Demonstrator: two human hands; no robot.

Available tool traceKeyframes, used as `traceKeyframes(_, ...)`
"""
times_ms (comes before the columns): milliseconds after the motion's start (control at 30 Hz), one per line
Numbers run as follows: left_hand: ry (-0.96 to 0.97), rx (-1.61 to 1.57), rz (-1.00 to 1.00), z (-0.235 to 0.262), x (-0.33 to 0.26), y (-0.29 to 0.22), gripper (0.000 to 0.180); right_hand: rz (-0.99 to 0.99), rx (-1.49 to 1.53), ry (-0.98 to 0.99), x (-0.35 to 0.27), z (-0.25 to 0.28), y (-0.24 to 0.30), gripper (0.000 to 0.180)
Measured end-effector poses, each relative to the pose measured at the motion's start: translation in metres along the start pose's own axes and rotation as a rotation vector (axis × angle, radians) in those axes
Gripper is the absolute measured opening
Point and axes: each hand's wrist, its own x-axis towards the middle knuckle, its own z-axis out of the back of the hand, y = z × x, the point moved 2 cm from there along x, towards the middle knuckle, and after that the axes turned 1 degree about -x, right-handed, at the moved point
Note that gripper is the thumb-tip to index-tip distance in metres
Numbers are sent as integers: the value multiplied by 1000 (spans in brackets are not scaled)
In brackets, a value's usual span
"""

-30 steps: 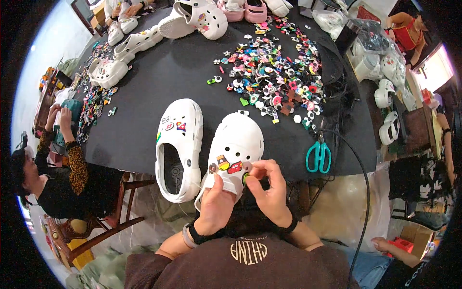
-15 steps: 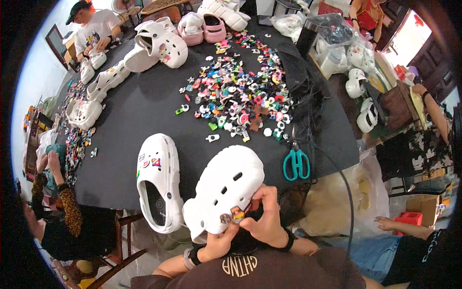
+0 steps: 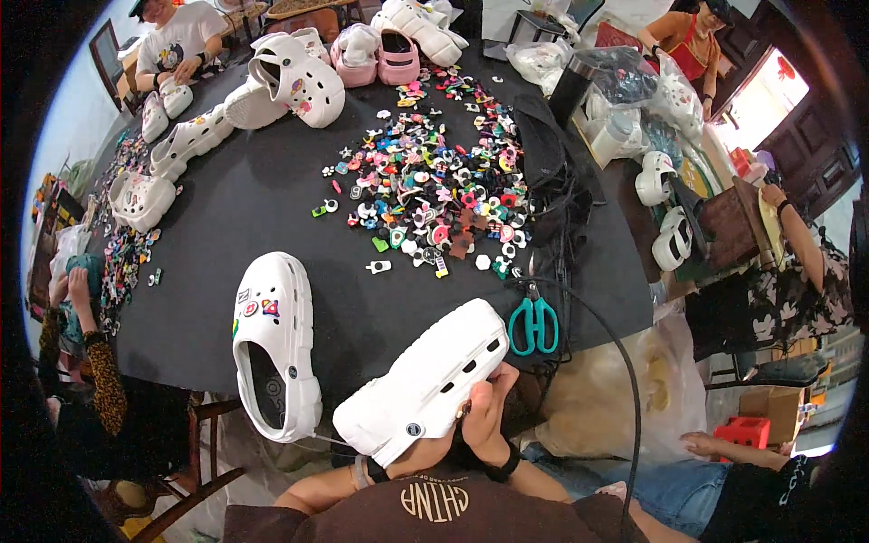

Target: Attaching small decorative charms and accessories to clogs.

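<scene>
Just above my lap I hold a white clog (image 3: 416,385), tilted so that its side faces up. My left hand (image 3: 420,453) is wrapped round its lower edge, partly hidden beneath it. Against the clog's side near the holes, my right hand (image 3: 489,418) is closed, thumb and fingers bent; a small dark piece shows by the fingertips, too small to name. Left of them another white clog (image 3: 301,317) lies on the black tabletop (image 3: 190,299), with several charms on its top. Teal-handled scissors (image 3: 534,326) lie to the right.
A wide heap of colourful shoe charms (image 3: 434,199) covers the table's middle. More white clogs (image 3: 140,199) and pink clogs (image 3: 396,63) stand along the far and left side. A black cable (image 3: 629,380) arcs down at right. Other people work around the table.
The clog in my hands has been tilted, and the two charms seen near my right fingers are out of sight. The whole view has shifted slightly.
</scene>
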Motion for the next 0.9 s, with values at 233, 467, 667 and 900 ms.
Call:
traceKeyframes(233,-30,-72,-7,-1,-7,8,34,65,15,-61,-7,4,-14,31)
traceKeyframes(467,-70,-152,20,-17,-8,1,33,2,-55,-128,-1,6,4,24)
traceKeyframes(667,-117,-228,53,-23,-10,0,32,31,125,-210,-5,-2,-3,25)
traceKeyframes(900,-249,-597,309,-39,-14,1,26,83,299,-296,-11,-12,-16,10)
